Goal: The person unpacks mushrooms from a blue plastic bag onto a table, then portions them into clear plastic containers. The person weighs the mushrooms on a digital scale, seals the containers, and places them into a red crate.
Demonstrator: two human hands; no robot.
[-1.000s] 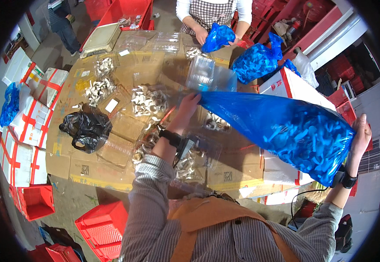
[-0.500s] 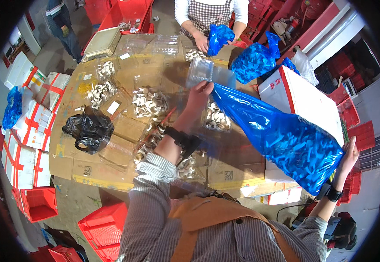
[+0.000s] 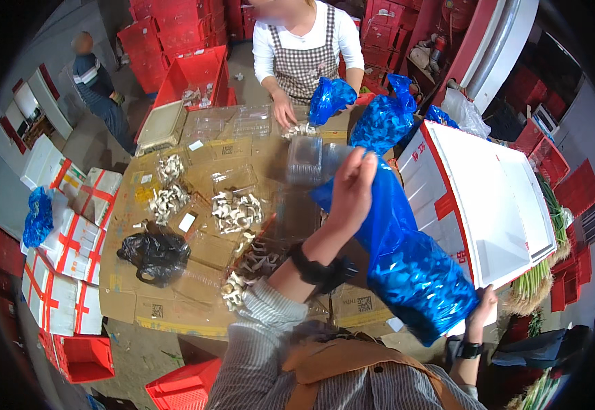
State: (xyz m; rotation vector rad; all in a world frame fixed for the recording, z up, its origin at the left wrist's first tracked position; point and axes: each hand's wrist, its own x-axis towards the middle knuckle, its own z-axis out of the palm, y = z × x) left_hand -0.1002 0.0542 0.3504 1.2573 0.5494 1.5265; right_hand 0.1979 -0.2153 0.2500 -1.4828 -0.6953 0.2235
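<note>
A large blue plastic bag [image 3: 417,280] full of small pieces, probably mushrooms, hangs slanted over the table's right part. My left hand [image 3: 353,188] is closed on its gathered upper end. At its lower right corner my right hand [image 3: 483,307] grips the plastic from the side. Left of the bag, white and brown mushrooms [image 3: 237,212] lie in clear plastic trays and in loose heaps. A stack of clear plastic trays [image 3: 304,158] stands just beyond my left hand. My left forearm partly hides the mushrooms [image 3: 260,260] beneath it.
Across the cardboard-covered table [image 3: 126,294], a co-worker in a checked apron [image 3: 304,72] reaches to mushrooms beside a small blue bag [image 3: 330,101]. Another full blue bag [image 3: 383,123] and a white foam box [image 3: 475,198] stand right. A black bag [image 3: 154,254] lies left.
The blue bag has swung to hang more steeply, its upper end moving right with my left hand. The co-worker's hand has moved from the small blue bag to the mushrooms. My view has tilted up.
</note>
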